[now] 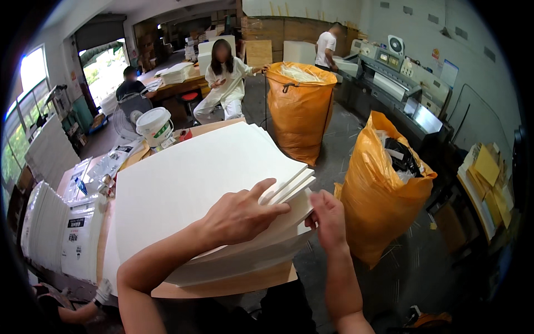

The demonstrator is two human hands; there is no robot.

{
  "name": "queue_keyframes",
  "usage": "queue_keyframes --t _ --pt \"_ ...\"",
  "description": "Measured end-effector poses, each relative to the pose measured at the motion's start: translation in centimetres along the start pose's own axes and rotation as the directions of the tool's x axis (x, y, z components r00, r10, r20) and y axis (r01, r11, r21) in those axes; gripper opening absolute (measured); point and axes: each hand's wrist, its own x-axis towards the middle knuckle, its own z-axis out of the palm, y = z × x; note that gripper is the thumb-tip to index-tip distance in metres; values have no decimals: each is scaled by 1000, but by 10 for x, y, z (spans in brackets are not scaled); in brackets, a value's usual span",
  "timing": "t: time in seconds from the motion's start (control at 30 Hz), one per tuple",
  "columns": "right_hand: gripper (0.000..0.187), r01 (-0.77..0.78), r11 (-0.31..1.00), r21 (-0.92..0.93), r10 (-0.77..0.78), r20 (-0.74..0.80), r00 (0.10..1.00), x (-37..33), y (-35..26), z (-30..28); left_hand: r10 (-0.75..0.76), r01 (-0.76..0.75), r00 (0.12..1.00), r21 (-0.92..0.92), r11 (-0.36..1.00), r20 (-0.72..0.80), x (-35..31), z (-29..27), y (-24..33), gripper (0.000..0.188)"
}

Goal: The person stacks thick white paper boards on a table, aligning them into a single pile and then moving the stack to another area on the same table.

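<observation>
A tall stack of large white paper sheets (183,172) lies in front of me on a wooden board (239,286). At its right corner the upper sheets are split into several fanned layers (295,186). My left hand (242,216) bears on the stack by this corner, its fingers gripping the raised layers; some fingertips are hidden. Beside the same corner, my right hand (328,217) is closed, thumb and fingers pinching the edge of the sheets below. Its fingertips are slightly blurred.
Two orange sacks (300,117) (378,195) stand beyond and right of the stack. A white bucket (154,123) and wrapped paper bundles (80,239) are at left. A gloved hand (103,291) shows lower left. Other people and a large machine (389,78) are farther back.
</observation>
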Motion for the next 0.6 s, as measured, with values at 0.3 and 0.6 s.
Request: queue_keyframes --t 0.3,0.6 --pt "36 -113 976 184 110 30 994 7 0 -5 -37 37 999 -48 998 3 -2 -9 8 66" --pt "36 -109 987 119 100 74 992 8 -4 -8 -56 61 997 -115 991 49 0 -14 8 66"
